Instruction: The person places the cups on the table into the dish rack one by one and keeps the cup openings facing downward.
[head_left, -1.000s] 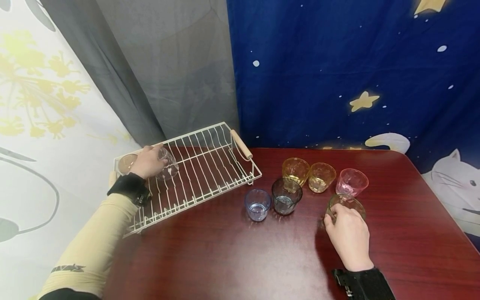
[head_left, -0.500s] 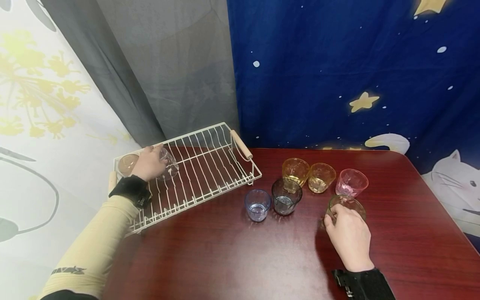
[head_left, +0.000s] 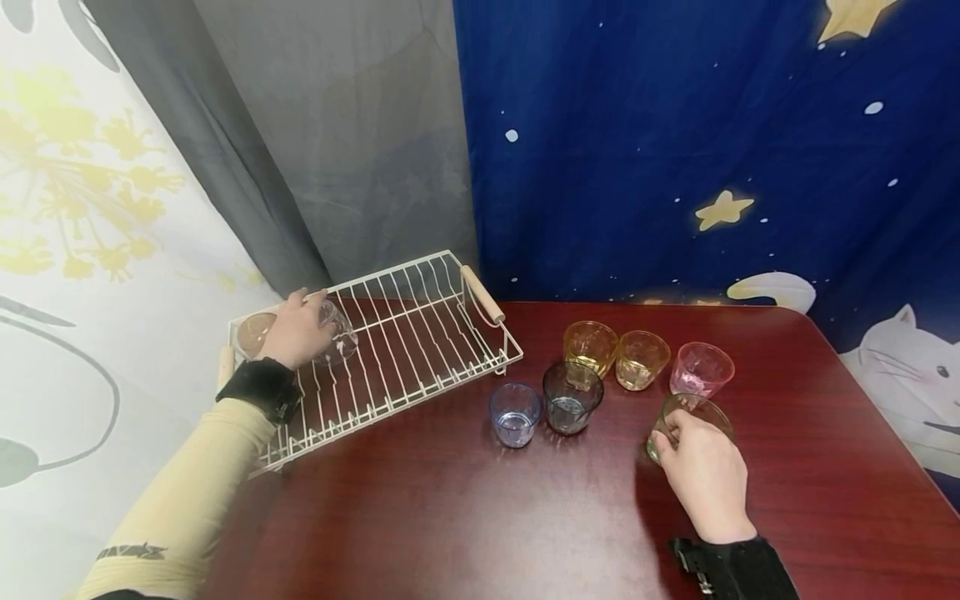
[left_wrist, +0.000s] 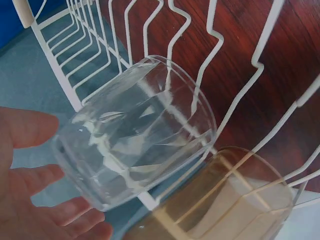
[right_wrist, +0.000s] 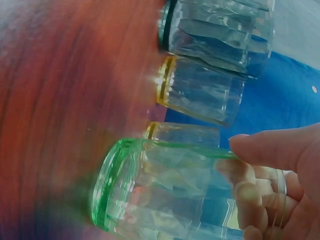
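Observation:
My left hand [head_left: 294, 335] reaches into the white wire rack. In the left wrist view its fingers are spread around the base end of a clear glass [left_wrist: 135, 135], which lies tilted on the wires. A brown-tinted glass [left_wrist: 245, 205] leans beside it, partly behind my hand in the head view. On the right, my right hand [head_left: 708, 475] pinches a green-tinted glass [right_wrist: 165, 185] at its rim, thumb outside and other fingers behind the wall. The green base sits low over the tabletop, tipped a little.
The rack [head_left: 390, 271] has wooden handles [head_left: 482, 294]. Between the hands stand a blue glass [head_left: 515, 417] and a dark grey glass [head_left: 572, 400]. Behind them are two yellow glasses [head_left: 590, 346] and a pink glass [head_left: 701, 371]. Curtains hang behind the table.
My right hand has shifted slightly right with the green glass, and more of its base shows. My left hand stays at the clear glass. The head view has tilted slightly up.

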